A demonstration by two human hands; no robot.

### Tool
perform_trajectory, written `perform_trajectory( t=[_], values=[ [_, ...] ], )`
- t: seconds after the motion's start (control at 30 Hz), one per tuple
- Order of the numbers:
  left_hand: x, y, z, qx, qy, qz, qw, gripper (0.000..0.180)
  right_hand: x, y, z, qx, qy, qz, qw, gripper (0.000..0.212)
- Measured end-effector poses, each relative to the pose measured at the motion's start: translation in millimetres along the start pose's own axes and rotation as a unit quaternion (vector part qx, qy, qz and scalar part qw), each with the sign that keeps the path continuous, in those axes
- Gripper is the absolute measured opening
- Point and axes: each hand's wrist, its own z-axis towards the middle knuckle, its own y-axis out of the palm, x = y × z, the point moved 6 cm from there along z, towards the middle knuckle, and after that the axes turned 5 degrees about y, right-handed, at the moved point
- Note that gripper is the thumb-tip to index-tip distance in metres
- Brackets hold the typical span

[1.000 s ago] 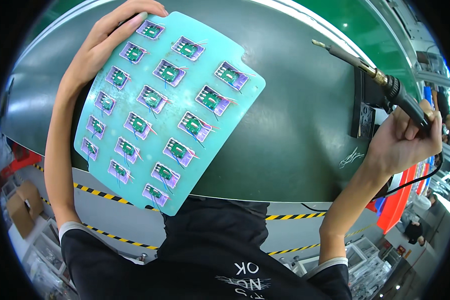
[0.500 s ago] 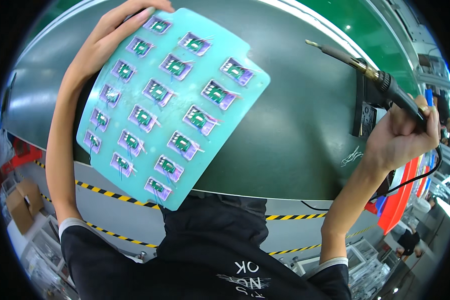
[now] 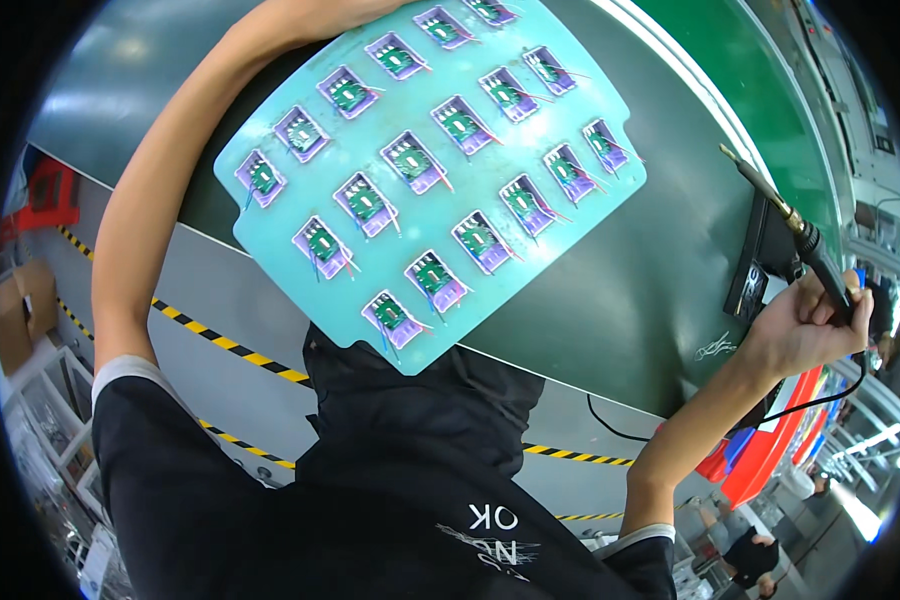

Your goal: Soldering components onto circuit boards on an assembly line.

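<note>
A flat turquoise tray (image 3: 300,265) is held tilted above the dark green bench top. Rows of purple cases (image 3: 453,297) sit in its cut-outs, each with a small green circuit board (image 3: 362,200) and thin red, white or blue wires. My left hand (image 3: 340,14) grips the tray's far left edge, its fingers partly cut off by the top of the picture. Over at the right, my right hand (image 3: 805,325) is closed round the black handle of a soldering iron (image 3: 818,262). The iron's tip points up and left, apart from the tray.
The bench top (image 3: 610,310) runs under the tray. Near my right wrist lie a black box-like device (image 3: 748,290) and a few loose white wires (image 3: 715,347). A black cable (image 3: 810,403) trails from the iron past red bins (image 3: 770,445). Another person (image 3: 750,555) is at the lower right.
The tray has turned clockwise and shifted right and farther away with my left hand. My right hand and the soldering iron have moved slightly right and nearer.
</note>
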Motion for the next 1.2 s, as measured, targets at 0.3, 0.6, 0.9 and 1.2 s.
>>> perform_trajectory(
  t=[0.3,0.6,0.9,1.2],
  values=[
    [4,-8,-5,0.031,0.065,-0.136,0.988,0.024,2,-1,3,0.006,-0.003,-0.002,1.0,0.029],
    [4,-3,-2,0.008,0.08,0.032,0.996,0.023,-4,8,-3,0.039,-0.022,-0.033,0.998,0.03],
    [12,-11,-5,0.017,0.097,-0.045,0.994,0.024,4,2,0,-0.008,-0.006,0.015,1.0,0.025],
    [12,-7,-2,0.027,0.095,0.083,0.992,0.024,4,-6,3,0.006,-0.005,0.01,1.0,0.024]
  ],
)
